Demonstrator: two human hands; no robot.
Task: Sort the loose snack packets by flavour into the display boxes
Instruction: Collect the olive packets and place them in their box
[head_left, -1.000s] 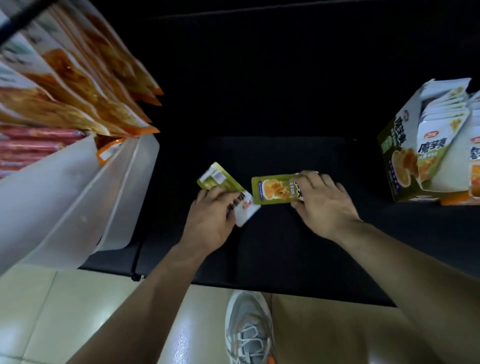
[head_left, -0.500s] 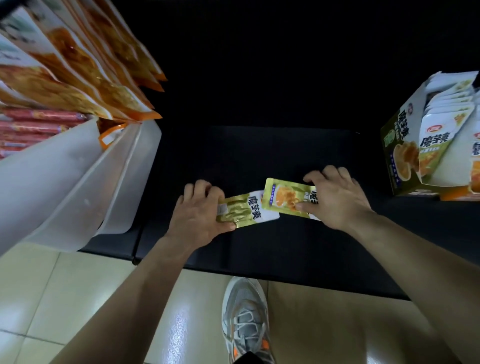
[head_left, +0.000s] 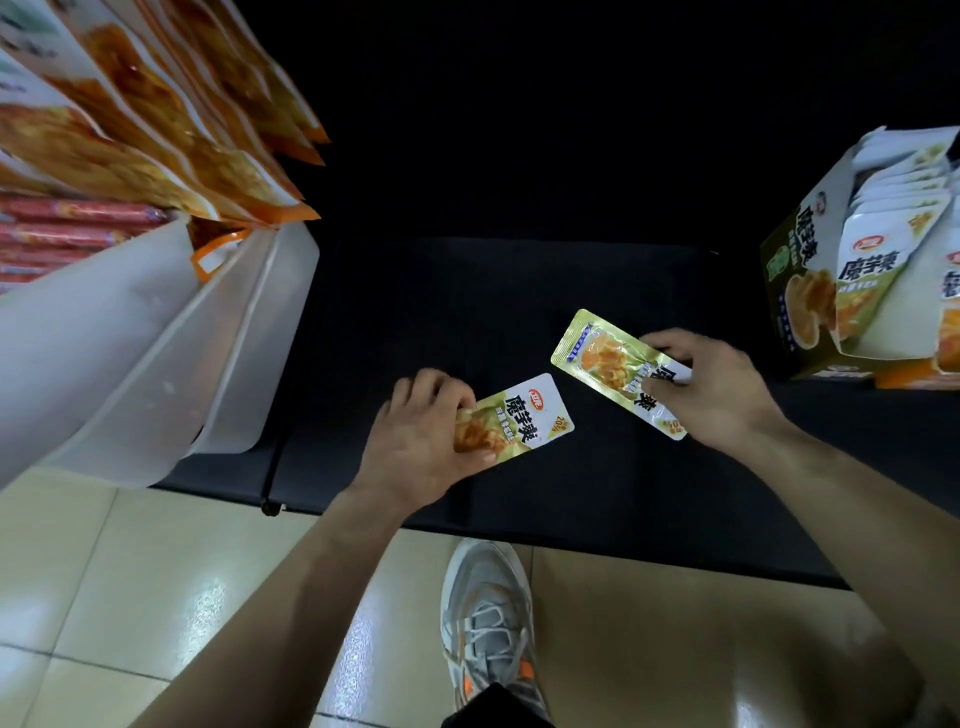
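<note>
At centre frame, the left hand (head_left: 415, 447) has its fingers (head_left: 436, 387) curled over the food-print end of the left packet (head_left: 519, 421), thumb pressed along the lower edge; the white lettered end projects toward the upper right. Just right of it, and not touching it, the right hand (head_left: 717, 395) pinches the right packet (head_left: 605, 361) at its white end, fingers over the far edge and thumb on the face, green end pointing to the upper left. Both packets are green and white, same flavour print. Whether either rests on the black shelf (head_left: 467, 301) or is held just above it cannot be told. At the right edge of the frame a green box (head_left: 795, 291) stands on the shelf, open top tilted toward the viewer, with a row of matching packets (head_left: 878, 254) upright inside; it is near the right hand but apart from it. At left, a white bin (head_left: 156, 353) overhangs the shelf edge. Orange bags (head_left: 156, 135) fan out at upper left, red packs (head_left: 62, 228) below them. Bottom centre: a grey shoe (head_left: 488, 613) on a tiled floor (head_left: 130, 571).
</note>
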